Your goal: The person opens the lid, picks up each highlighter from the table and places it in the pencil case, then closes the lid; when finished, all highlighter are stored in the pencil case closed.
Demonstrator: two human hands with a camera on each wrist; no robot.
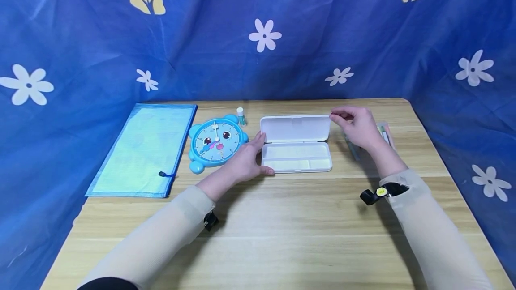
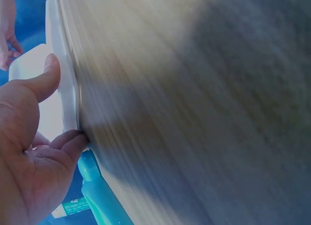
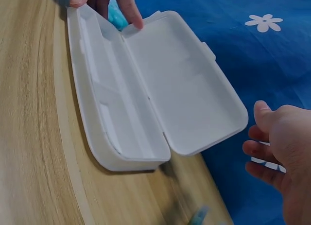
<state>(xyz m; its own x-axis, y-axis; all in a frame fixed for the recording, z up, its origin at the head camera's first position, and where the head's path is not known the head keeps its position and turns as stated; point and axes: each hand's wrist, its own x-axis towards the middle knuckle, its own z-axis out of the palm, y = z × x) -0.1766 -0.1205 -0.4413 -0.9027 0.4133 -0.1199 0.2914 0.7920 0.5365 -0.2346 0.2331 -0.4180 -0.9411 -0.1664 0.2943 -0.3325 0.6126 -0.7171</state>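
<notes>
A white pencil case (image 1: 296,157) lies on the table with its lid (image 1: 296,129) raised. Its divided tray (image 3: 114,103) shows no contents. My left hand (image 1: 247,158) holds the left end of the case, thumb (image 2: 48,77) at the front edge and fingers round the back. Beside the lid's right corner is my right hand (image 1: 354,124). In the right wrist view, a gap parts my right hand (image 3: 282,147) from the lid, its fingers loosely bent with nothing in them.
Left of the case lie a blue bear-faced toy clock (image 1: 209,149), a glue stick (image 1: 241,116) and a light blue mesh zip pouch (image 1: 145,147). Pens (image 1: 384,135) lie partly hidden behind my right hand. A blue flowered cloth (image 1: 298,66) hangs along the table's back edge.
</notes>
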